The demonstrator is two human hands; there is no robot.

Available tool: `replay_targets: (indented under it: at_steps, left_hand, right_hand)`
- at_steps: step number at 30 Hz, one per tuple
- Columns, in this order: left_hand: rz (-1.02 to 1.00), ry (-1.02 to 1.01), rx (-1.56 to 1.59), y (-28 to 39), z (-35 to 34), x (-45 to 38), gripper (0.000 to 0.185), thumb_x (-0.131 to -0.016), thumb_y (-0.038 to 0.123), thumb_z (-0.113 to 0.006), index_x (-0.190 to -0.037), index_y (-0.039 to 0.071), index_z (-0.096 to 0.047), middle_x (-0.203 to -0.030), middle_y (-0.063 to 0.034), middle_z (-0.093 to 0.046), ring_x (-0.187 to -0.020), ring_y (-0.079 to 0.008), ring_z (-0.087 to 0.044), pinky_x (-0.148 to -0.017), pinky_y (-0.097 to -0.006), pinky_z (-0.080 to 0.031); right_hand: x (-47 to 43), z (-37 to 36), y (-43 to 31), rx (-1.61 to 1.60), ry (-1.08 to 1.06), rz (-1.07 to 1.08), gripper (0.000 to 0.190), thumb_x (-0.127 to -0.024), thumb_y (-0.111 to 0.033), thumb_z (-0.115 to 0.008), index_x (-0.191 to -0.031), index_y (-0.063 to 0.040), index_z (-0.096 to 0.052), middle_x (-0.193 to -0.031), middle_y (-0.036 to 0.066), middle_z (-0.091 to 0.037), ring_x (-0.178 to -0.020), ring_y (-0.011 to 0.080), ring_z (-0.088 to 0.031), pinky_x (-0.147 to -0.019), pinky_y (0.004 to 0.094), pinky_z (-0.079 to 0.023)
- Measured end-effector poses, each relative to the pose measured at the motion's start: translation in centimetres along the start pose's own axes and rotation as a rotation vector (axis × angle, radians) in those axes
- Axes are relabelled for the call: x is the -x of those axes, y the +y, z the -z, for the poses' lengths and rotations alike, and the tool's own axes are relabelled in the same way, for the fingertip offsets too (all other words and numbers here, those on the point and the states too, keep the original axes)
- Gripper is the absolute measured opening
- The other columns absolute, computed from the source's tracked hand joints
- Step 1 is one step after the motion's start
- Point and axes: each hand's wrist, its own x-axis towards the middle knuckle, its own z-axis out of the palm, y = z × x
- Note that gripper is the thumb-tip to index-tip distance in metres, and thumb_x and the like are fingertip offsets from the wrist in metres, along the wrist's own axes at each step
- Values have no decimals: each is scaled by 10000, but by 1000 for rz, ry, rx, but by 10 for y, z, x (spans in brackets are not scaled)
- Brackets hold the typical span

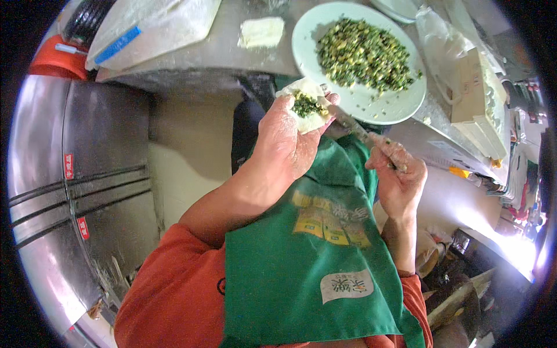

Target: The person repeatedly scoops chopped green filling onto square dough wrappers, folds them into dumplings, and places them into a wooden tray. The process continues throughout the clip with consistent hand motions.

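Note:
A dough wrapper lies cupped in my left hand, with a small heap of chopped green filling on it. My right hand grips a flat, narrow spreading tool, whose far end reaches to the right edge of the wrapper. Just beyond both hands, a large pale plate holds a mound of chopped greens with yellow bits. To the left of the plate, a flattish pale piece of dough rests on the floured worktop. Flour dusts both of my hands.
At the upper left, a whitish covered slab or board with a blue strip stands near a red container. On the right of the worktop are an open cardboard box and a clear plastic bag. Steel cabinet doors stand at left.

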Motion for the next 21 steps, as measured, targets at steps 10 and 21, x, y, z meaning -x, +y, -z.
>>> replay_targets:
  at_steps: [10,21]
  left_hand:
    - [1,80,-53,-22,-71,-71,404,-1072,277,-290,-1255,-13,-504,-1154,-195,-620,-1075,-356,-625,-967,-465,-525]
    - [61,133,-102,-46,-81,-82,389,-1078,272,-301,-1300,16,-490,-1228,-189,-606,-1101,-305,-639,-982,-417,-519]
  right_hand:
    - [-51,28,-5,571,394,178,175,-892,-107,-653,-1031,-71,-752,-839,177,-704,-776,359,-694,-707,401,-557]
    - [-47,1,13,468,274,164,299,-845,-39,-633,-1120,-117,-721,-856,152,-668,-756,373,-665,-687,440,-550]
